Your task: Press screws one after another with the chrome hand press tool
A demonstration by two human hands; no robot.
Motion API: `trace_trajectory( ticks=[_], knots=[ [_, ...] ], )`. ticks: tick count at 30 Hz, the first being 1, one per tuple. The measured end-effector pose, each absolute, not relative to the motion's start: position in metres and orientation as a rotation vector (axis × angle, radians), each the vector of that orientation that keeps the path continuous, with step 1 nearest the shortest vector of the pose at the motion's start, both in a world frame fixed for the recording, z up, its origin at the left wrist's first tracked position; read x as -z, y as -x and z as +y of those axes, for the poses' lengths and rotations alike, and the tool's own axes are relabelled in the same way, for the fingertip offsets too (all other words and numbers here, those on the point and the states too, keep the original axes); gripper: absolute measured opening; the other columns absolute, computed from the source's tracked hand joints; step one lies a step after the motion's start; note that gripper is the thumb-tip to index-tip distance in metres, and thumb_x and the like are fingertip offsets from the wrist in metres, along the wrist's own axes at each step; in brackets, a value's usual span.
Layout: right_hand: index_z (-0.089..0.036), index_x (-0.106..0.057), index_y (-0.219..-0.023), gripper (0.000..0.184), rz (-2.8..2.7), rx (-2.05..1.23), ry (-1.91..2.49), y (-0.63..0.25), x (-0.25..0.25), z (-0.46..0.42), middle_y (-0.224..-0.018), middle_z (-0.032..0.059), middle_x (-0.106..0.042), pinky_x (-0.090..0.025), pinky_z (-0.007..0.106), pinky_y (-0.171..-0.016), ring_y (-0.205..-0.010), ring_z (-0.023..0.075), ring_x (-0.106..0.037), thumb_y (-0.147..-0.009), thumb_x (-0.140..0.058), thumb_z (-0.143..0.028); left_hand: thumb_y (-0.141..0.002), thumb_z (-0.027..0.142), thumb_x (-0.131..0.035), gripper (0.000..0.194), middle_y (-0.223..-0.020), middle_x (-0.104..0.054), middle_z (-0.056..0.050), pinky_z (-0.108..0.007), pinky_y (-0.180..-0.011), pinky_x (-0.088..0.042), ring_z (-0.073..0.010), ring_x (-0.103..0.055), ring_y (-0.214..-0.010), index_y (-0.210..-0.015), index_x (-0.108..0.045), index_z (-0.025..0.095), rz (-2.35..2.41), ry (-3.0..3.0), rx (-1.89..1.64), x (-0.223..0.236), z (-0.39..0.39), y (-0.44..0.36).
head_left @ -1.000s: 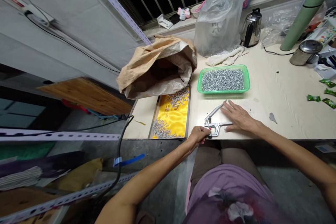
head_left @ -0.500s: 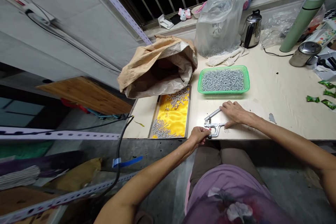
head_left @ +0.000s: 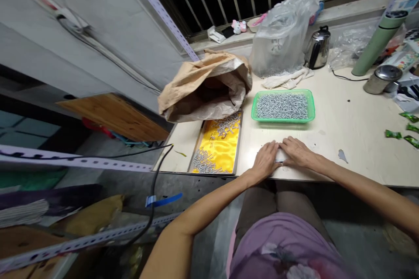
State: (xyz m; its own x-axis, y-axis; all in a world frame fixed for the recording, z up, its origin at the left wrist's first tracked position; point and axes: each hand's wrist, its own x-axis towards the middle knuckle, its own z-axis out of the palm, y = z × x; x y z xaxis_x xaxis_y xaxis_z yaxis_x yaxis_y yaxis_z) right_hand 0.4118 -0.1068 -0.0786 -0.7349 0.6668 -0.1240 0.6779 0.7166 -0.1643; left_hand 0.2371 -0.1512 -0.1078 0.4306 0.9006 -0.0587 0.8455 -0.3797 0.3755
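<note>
My left hand (head_left: pixel 266 160) and my right hand (head_left: pixel 297 151) lie close together at the table's front edge, fingers bent over a silver metal hand tool (head_left: pixel 280 155). Only a pale piece of it shows between them; the rest is hidden by my fingers. Beyond my hands stands a green plastic basket (head_left: pixel 283 120) filled with small silver metal pins (head_left: pixel 281 105). To my left, a shallow tray with a yellow satin lining (head_left: pixel 221 146) holds more loose pins, in one heap at the front (head_left: pixel 204 162) and another at the back.
A large open brown paper sack (head_left: pixel 186 91) leans over the tray's back end. Behind the basket are a white glove (head_left: pixel 288 79), a clear plastic bag (head_left: pixel 278 48) and a steel kettle (head_left: pixel 318 48). On the right are a green flask (head_left: pixel 376 45) and several green-wrapped sweets (head_left: pixel 393 134).
My left hand has moved right and slightly up from the tool's lower end, closing in beside my right hand. The tool, plainly visible before, is now mostly covered. The view has shifted slightly.
</note>
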Motion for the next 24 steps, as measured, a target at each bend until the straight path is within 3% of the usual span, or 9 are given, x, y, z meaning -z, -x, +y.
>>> trace_trajectory(
  ticks=[3,5,10,17,21,24],
  knots=[
    [-0.015,-0.056,-0.113,0.050,2.926,0.265,-1.129,-0.419,0.091,-0.106,-0.103,0.0119,-0.060,-0.043,0.035,-0.078,-0.094,0.0253,-0.053,-0.070,-0.075,-0.031,-0.080,0.035,-0.065,0.064,-0.127,-0.053,-0.015,-0.043,-0.097,-0.043,-0.0284,-0.049,-0.115,-0.134,-0.037,0.015,1.382,-2.403,-0.085,0.105,-0.135,-0.240],
    [-0.016,-0.058,-0.110,0.046,2.915,0.208,-1.157,-0.419,0.100,-0.103,-0.100,0.0120,-0.061,-0.044,0.035,-0.075,-0.093,0.0261,-0.054,-0.070,-0.075,-0.030,-0.079,0.037,-0.066,0.064,-0.122,-0.055,-0.015,-0.042,-0.093,-0.045,-0.0288,-0.050,-0.111,-0.132,-0.039,0.012,1.365,-2.431,0.007,0.100,-0.129,-0.242],
    [-0.017,-0.065,-0.100,0.032,2.864,0.217,-1.202,-0.411,0.102,-0.095,-0.086,0.0082,-0.062,-0.044,0.031,-0.069,-0.087,0.0234,-0.057,-0.069,-0.073,-0.019,-0.083,0.032,-0.060,0.034,-0.112,-0.058,-0.013,-0.038,-0.086,-0.047,-0.0271,-0.050,-0.108,-0.111,-0.055,0.013,1.428,-2.414,0.171,0.084,-0.124,-0.250],
    [-0.020,-0.066,-0.079,0.003,2.741,0.345,-1.212,-0.407,0.091,-0.097,-0.079,0.0057,-0.064,-0.043,0.028,-0.065,-0.080,0.0197,-0.060,-0.079,-0.065,-0.017,-0.087,0.027,-0.056,0.015,-0.102,-0.061,-0.009,-0.036,-0.082,-0.049,-0.0254,-0.052,-0.105,-0.096,-0.063,0.016,1.440,-2.328,0.178,0.084,-0.123,-0.253],
    [-0.020,-0.066,-0.083,0.006,2.744,0.291,-1.228,-0.408,0.097,-0.099,-0.082,0.0069,-0.065,-0.046,0.029,-0.067,-0.084,0.0207,-0.061,-0.082,-0.061,-0.018,-0.088,0.025,-0.055,0.015,-0.101,-0.061,-0.009,-0.037,-0.082,-0.049,-0.0262,-0.052,-0.105,-0.097,-0.063,0.016,1.465,-2.313,0.113,0.091,-0.127,-0.255],
    [-0.018,-0.064,-0.103,0.023,2.843,0.219,-1.230,-0.413,0.107,-0.098,-0.097,0.0108,-0.066,-0.049,0.032,-0.075,-0.096,0.0246,-0.060,-0.080,-0.062,-0.020,-0.085,0.030,-0.060,0.031,-0.108,-0.061,-0.011,-0.039,-0.088,-0.049,-0.0268,-0.052,-0.108,-0.112,-0.058,0.016,1.537,-2.287,-0.001,0.100,-0.128,-0.251]
  ],
)
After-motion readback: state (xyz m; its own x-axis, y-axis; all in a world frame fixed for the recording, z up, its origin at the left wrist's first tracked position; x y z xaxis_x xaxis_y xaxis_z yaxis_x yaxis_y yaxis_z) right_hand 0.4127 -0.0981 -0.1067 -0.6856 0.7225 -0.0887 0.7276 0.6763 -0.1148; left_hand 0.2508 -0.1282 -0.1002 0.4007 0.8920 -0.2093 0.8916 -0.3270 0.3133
